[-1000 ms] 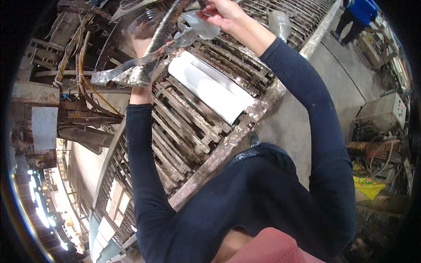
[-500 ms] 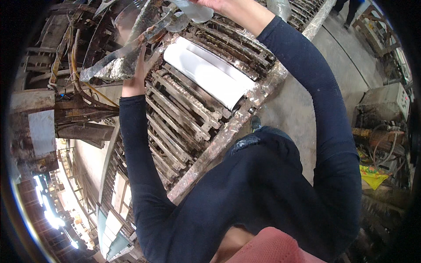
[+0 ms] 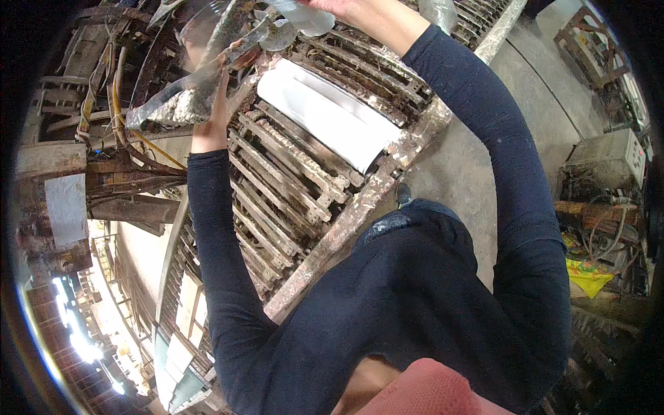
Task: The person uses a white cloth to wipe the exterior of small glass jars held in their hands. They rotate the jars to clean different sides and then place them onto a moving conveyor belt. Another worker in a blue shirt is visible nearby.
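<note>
Up top, the right hand (image 3: 337, 5), partly cropped, met translucent plastic (image 3: 308, 19). Behind clear sheeting (image 3: 181, 88) was the left hand (image 3: 216, 104); I couldn't tell how closed either grip was.

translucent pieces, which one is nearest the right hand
The cloudy piece directly at the right hand; others are farther left or, like the rounded piece, beyond the right forearm.

The clear strip (image 3: 164, 100) looks glossy, the white roll (image 3: 321, 114) smooth, the slats (image 3: 294, 158) rough.
</note>
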The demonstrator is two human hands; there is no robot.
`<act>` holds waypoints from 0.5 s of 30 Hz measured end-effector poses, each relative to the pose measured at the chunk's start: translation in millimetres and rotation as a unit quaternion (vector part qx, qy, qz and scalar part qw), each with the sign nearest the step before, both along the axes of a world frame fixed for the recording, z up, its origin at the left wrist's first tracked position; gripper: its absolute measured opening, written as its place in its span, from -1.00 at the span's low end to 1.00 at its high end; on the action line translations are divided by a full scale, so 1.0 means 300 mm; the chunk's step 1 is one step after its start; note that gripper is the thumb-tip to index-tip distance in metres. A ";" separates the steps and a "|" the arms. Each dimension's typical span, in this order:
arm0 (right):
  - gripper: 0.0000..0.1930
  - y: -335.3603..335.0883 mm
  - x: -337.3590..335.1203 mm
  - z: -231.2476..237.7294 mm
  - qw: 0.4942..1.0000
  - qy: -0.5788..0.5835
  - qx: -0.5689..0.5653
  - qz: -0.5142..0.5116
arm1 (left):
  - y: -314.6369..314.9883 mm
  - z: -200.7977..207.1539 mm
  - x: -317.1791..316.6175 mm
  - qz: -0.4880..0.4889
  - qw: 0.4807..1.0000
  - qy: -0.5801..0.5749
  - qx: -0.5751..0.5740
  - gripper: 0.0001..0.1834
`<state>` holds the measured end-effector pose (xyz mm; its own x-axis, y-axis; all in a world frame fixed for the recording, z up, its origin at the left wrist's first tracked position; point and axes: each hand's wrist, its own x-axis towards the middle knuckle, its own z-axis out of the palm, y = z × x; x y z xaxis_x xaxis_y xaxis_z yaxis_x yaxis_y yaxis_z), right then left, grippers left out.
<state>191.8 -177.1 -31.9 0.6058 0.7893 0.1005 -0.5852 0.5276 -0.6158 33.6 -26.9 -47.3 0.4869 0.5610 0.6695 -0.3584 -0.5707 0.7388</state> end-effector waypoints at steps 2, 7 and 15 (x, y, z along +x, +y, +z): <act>-0.76 -0.003 0.003 -0.002 1.000 0.008 -0.016 -0.025 | -0.003 0.002 0.004 -0.002 1.000 -0.001 0.001 -0.41; -0.66 0.003 -0.004 -0.005 0.998 -0.032 0.038 0.044 | 0.020 -0.018 -0.043 0.008 1.000 -0.006 -0.002 -0.40; -0.57 -0.030 -0.016 0.014 0.998 -0.033 -0.050 -0.006 | 0.006 0.007 -0.001 0.008 1.000 -0.005 -0.004 -0.38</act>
